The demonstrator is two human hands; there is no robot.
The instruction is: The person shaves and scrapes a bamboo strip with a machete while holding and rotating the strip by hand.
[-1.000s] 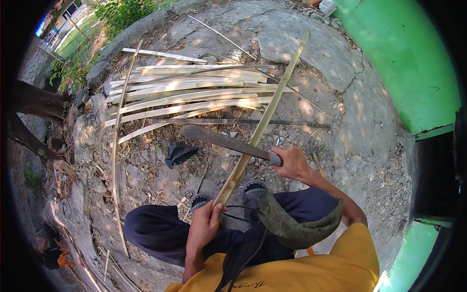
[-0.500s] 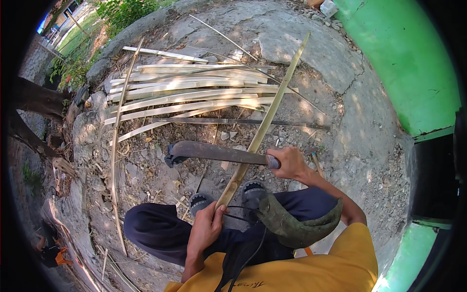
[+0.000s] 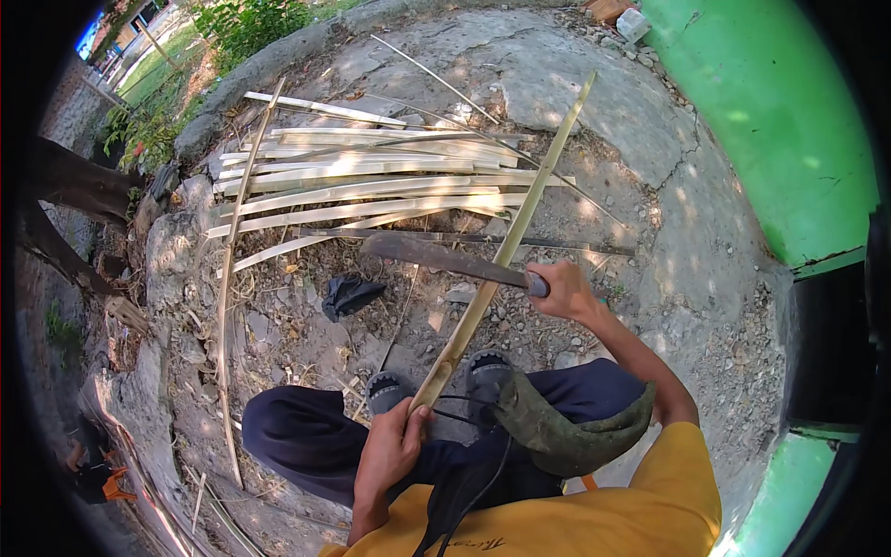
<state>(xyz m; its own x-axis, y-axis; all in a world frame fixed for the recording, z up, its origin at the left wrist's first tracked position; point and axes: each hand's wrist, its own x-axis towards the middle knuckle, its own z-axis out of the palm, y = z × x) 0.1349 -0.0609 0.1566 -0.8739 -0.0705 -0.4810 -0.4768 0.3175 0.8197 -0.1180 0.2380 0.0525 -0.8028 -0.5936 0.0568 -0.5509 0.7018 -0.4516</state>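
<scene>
My left hand point(image 3: 393, 447) is closed round the near end of a long split bamboo strip point(image 3: 512, 239), which slants up and away to the right. A machete point(image 3: 444, 257) with a dark, broad blade lies across the strip's middle; whether the blade touches it I cannot tell. My right hand point(image 3: 562, 290) is wrapped round the machete's handle. A thick dark green cloth pad point(image 3: 575, 429) rests over my right knee, beside the strip's near end. Beyond the blade, several pale bamboo strips point(image 3: 371, 190) lie side by side on the ground.
A crumpled black plastic bag point(image 3: 351, 297) lies left of the blade. One long strip point(image 3: 228, 278) runs lengthwise at left, near dark tree trunks point(image 3: 79, 181). A green wall point(image 3: 770, 111) bounds the right. My sandalled feet point(image 3: 488, 373) stand below the strip.
The machete has shifted right and slightly away along the strip with my right hand, uncovering the black bag. The strip's far end has moved slightly; my left hand keeps its grip.
</scene>
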